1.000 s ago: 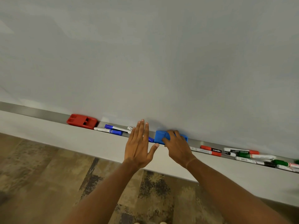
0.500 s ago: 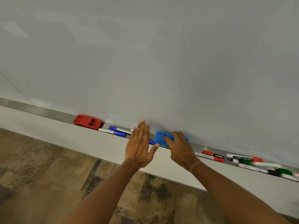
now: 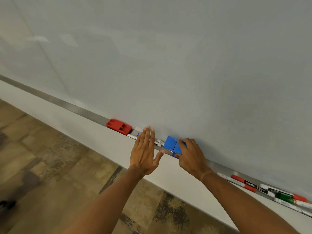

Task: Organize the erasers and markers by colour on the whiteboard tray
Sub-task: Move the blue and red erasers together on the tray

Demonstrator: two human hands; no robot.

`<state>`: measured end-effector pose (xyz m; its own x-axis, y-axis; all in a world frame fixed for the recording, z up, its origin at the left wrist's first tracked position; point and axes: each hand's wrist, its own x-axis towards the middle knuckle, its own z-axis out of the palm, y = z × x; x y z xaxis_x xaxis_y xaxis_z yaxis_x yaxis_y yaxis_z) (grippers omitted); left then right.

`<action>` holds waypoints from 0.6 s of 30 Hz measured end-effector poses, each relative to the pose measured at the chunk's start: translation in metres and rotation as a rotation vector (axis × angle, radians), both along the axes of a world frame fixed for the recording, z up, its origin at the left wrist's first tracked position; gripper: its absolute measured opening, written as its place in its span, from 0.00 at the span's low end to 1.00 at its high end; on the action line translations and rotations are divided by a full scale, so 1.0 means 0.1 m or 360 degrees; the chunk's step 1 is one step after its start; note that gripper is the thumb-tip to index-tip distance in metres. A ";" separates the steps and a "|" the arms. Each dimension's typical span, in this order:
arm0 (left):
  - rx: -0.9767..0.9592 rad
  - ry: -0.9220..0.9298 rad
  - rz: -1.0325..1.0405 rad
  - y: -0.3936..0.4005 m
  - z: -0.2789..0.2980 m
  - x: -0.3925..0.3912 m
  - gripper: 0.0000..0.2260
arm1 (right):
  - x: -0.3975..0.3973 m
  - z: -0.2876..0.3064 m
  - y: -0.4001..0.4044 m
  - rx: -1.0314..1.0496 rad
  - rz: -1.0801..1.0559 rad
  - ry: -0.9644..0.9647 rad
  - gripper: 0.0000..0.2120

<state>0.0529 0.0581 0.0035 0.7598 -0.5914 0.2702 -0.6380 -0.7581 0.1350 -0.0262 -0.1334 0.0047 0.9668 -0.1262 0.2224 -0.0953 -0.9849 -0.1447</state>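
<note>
Nearest the camera, two bare forearms are reaching up over the patterned floor (image 3: 50, 166) toward the whiteboard tray (image 3: 81, 109), the metal ledge that is running along the foot of the whiteboard (image 3: 168, 56). The left hand (image 3: 143, 152) is hovering flat just in front of the tray, fingers straight and close together, thumb spread out to the side toward the blue eraser (image 3: 172, 144); it is holding nothing, and its fingertips are covering part of the blue markers (image 3: 133, 136) that are lying in the tray behind it. Whether the fingertips are touching those markers cannot be told. Just right of that hand, the right hand (image 3: 190, 156) is gripping the blue eraser, fingers curled over its top and thumb tucked under its near edge, while the eraser is sitting in the tray against the whiteboard. A small white cap or marker end (image 3: 160, 142) is lying in the tray between the two hands. Left of the blue eraser, beyond the blue markers, the red eraser (image 3: 119, 126) is resting in the tray. Well to the right of the blue eraser, a mixed cluster is lying along the tray: red markers (image 3: 241, 181), a black marker (image 3: 258, 187) and green markers (image 3: 285, 197), overlapping one another.
</note>
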 end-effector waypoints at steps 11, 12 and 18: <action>-0.0064 -0.0034 0.0417 0.92 0.15 0.56 0.38 | 0.83 0.21 0.82 0.0320 0.0269 -0.0182 0.24; -0.0073 -0.0032 0.0450 1.04 0.16 0.65 0.38 | 0.96 0.21 0.94 0.0345 0.0302 -0.0198 0.24; -0.0068 -0.0023 0.0575 1.68 0.15 1.23 0.38 | 1.69 0.23 1.55 0.0470 0.0368 -0.0224 0.25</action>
<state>0.1760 0.2262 0.0188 0.9136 -0.2733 0.3010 -0.3320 -0.9289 0.1642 0.1426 0.0216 0.0274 0.9398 0.0128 0.3416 0.1650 -0.8922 -0.4205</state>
